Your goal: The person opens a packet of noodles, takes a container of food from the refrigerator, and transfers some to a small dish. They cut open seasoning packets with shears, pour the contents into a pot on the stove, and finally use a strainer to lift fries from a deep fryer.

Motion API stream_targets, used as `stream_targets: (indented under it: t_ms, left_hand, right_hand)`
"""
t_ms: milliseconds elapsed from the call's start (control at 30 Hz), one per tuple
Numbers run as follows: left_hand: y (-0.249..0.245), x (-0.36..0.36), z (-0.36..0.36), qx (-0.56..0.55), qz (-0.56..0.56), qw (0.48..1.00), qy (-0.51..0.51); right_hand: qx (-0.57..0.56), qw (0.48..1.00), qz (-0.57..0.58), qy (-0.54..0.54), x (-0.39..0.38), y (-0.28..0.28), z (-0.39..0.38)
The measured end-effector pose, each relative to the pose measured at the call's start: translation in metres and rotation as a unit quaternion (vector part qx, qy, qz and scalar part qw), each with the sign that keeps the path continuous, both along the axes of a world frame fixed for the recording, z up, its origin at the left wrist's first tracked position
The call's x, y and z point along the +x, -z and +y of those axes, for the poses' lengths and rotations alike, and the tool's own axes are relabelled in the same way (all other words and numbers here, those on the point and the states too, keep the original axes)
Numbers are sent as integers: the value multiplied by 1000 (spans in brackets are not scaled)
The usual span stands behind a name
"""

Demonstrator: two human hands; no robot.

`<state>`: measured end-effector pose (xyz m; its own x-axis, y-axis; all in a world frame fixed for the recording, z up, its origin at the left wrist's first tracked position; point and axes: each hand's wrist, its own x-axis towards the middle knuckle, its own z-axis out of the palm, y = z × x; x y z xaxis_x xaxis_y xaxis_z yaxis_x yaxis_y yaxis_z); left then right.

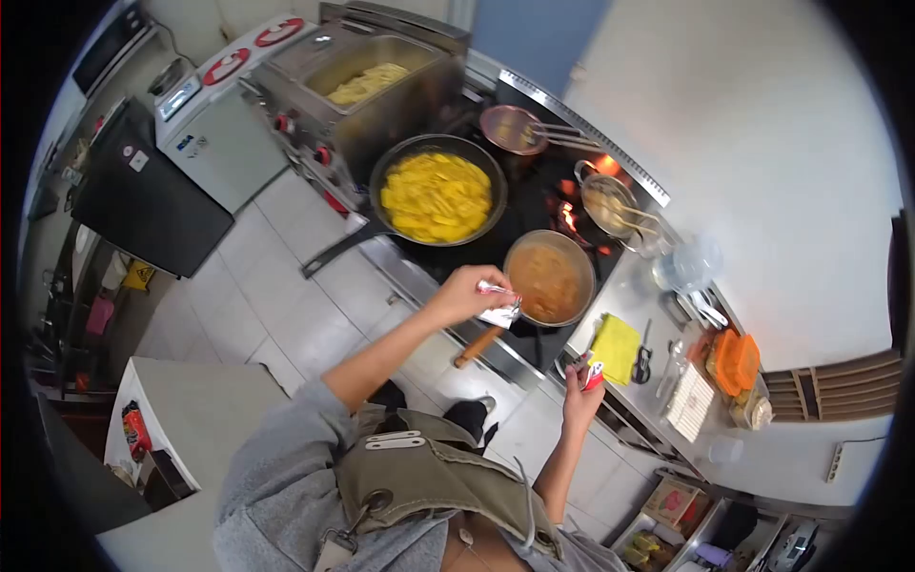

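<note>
My left hand (464, 296) pinches a small white and red packet (499, 315) at the near left rim of a pot of orange-brown sauce (550, 276). The pot's wooden handle (478, 346) points toward me. Lower right, my right hand (581, 393) grips a red and white packet (593, 376) beside the counter's front edge, near a yellow cloth (615, 348). Left of the pot, a black frying pan (380, 202) holds yellow slices (436, 197). Whether the packets are torn open is too small to tell.
Flames (569, 217) show on the stove behind the pot, near a small pan (606, 205) with utensils. The frying pan's handle (334, 252) juts over the stove's front edge. Scissors (643, 364) and an orange container (737, 359) lie on the right counter. A fryer (367, 76) stands at back left.
</note>
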<state>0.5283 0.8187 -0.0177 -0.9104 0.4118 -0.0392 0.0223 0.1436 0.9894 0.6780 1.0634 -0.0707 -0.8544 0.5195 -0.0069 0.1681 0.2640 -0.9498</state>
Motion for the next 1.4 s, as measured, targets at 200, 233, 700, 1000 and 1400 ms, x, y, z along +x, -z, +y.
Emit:
stream_targets:
  t_ms: [200,233,700,1000,1400]
  left_hand:
    - [-8,89,-185,228,-141,946,-182]
    - [-13,97,-215,244,-111,931,-250]
    - [-3,60,-495,516,-97,741,-419]
    - [-1,-59,-699,479,-91,752,-443]
    - [78,-219,-919,495,-130,719,-470]
  right_hand:
    - [-82,924,31,-373,-53,-117,-272]
    - [-73,904,-11,-422,-59,-111,-313]
    - [346,777,170,-497,-135,-84,-681]
    - [323,733,204,-563,-254,-78,-875]
    - [-396,831,29,-390,-591,-74,-997]
